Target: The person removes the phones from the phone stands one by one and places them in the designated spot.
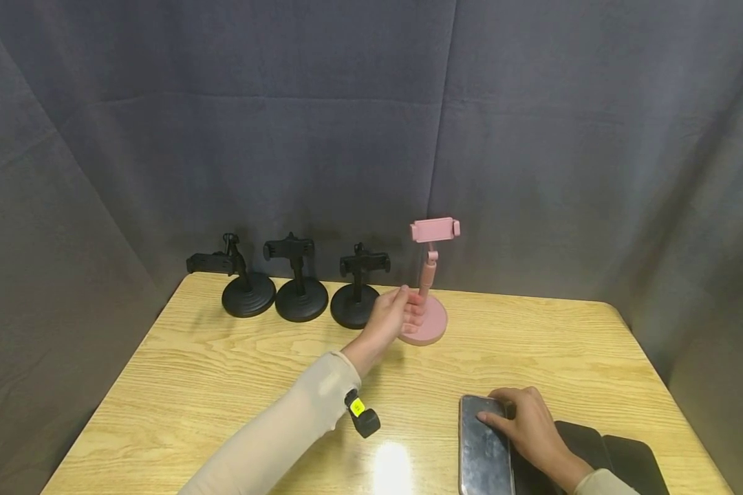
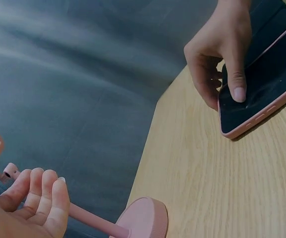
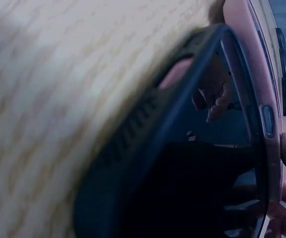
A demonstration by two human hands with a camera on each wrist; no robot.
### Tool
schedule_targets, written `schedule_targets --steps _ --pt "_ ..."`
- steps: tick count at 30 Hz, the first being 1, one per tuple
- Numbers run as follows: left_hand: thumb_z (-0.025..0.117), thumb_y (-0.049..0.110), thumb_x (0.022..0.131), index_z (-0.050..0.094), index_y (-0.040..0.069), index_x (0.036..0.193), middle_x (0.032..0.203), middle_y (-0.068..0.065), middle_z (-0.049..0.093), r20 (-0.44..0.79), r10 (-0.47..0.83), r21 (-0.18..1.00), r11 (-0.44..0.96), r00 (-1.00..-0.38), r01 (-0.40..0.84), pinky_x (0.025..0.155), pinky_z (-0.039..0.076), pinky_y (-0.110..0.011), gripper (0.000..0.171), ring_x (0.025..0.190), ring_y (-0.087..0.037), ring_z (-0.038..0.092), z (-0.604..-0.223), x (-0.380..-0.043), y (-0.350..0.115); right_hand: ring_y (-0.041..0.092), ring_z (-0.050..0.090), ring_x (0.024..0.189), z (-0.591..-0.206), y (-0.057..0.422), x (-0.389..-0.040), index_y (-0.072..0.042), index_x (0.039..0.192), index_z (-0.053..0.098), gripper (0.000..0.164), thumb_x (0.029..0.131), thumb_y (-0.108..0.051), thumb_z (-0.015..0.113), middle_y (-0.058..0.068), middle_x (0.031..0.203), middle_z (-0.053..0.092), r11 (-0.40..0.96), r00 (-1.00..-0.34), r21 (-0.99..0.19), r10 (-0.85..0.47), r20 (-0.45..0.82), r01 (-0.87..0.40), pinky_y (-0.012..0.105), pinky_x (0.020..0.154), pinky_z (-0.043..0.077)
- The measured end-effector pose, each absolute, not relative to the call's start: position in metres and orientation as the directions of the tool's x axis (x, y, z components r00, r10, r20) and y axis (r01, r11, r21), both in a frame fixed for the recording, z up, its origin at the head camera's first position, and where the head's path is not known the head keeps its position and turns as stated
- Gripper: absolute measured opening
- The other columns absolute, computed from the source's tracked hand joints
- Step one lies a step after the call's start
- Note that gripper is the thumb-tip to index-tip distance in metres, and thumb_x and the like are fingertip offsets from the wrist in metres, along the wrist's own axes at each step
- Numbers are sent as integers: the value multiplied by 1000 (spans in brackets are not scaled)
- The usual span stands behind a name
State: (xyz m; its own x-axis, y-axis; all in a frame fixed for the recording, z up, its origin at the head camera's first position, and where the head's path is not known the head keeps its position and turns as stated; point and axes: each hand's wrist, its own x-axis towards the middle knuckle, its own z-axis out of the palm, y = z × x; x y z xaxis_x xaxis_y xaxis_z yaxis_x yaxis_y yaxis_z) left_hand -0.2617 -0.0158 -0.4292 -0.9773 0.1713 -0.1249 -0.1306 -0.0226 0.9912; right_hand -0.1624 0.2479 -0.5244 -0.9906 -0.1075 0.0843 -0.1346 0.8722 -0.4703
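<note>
A pink phone stand (image 1: 435, 320) stands upright near the table's back edge. Close at its pole is my left hand (image 1: 391, 317), its fingers slightly bent and right beside the pole; in the left wrist view they overlap the pole (image 2: 91, 218). At the front right lies a phone in a pink case (image 1: 484, 447), screen up. My right hand (image 1: 535, 426) pinches its far right corner, with the thumb on the screen (image 2: 239, 94) and the other fingers round the edge. In the right wrist view the fingers show at the pink case's side (image 3: 268, 121).
Three black phone stands, one at the far left (image 1: 248, 295), one in the middle (image 1: 301, 300) and one (image 1: 354, 306) beside my left hand, line the back edge. More dark phones (image 1: 634, 464) lie right of the pink-cased one. A grey curtain (image 1: 285, 137) hangs behind.
</note>
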Motion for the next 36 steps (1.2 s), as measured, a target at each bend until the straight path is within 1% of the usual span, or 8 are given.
schedule_targets --steps 3,7,10,14,23,25,32,36 --pt "32 32 113 63 -4 121 113 -25 68 -128 180 991 -25 -975 -135 70 58 -22 49 77 -11 65 -431 -261 -17 11 50 88 -524 247 -162 -10 105 78 40 78 -39 86 0 100 76 875 -991 -465 -111 76 -134 29 78 44" --pt "32 32 113 64 -5 118 105 -19 69 -106 181 993 -29 -978 -113 71 59 -23 49 76 -10 65 -435 -260 -19 11 46 84 -522 246 -160 -10 105 78 39 78 -37 86 2 102 77 888 -991 -439 -110 82 -135 24 72 40" --pt "32 33 113 64 -6 117 99 -14 68 -104 180 993 -29 -978 -111 75 61 -27 50 76 -10 64 -437 -258 -20 12 45 82 -522 245 -160 -8 104 78 38 77 -35 86 4 103 78 898 -989 -415 -116 92 -144 23 69 38" --pt "31 35 112 64 -4 118 97 -9 66 -132 188 990 -25 -973 -139 79 60 -29 51 77 -10 63 -437 -256 -21 11 46 81 -522 245 -161 -8 103 78 38 77 -34 86 6 103 78 910 -985 -380 -135 110 -167 22 68 37" --pt "30 32 113 62 -6 119 99 -12 66 -126 204 991 -26 -971 -134 77 60 -26 50 78 -10 64 -439 -257 -21 12 51 84 -522 245 -161 -8 102 78 36 78 -33 85 6 103 79 920 -977 -336 -161 138 -199 24 72 41" --pt "30 32 113 62 -6 119 98 -10 66 -128 207 990 -30 -970 -137 76 60 -26 50 77 -10 63 -439 -256 -20 12 51 84 -522 245 -160 -8 102 78 36 78 -34 85 6 103 79 922 -977 -332 -161 143 -200 25 72 41" --pt "30 33 113 62 -4 120 102 -13 67 -143 206 989 -14 -968 -149 77 61 -27 49 78 -11 63 -441 -253 -19 11 48 81 -524 245 -159 -7 101 78 37 77 -33 86 6 100 79 916 -967 -331 -174 186 -228 23 69 38" --pt "30 31 113 62 -4 119 100 -12 67 -150 207 988 -7 -967 -155 75 61 -25 47 76 -10 63 -443 -252 -19 11 49 82 -526 246 -159 -7 101 78 36 77 -33 86 6 99 79 918 -963 -319 -176 204 -236 25 70 40"
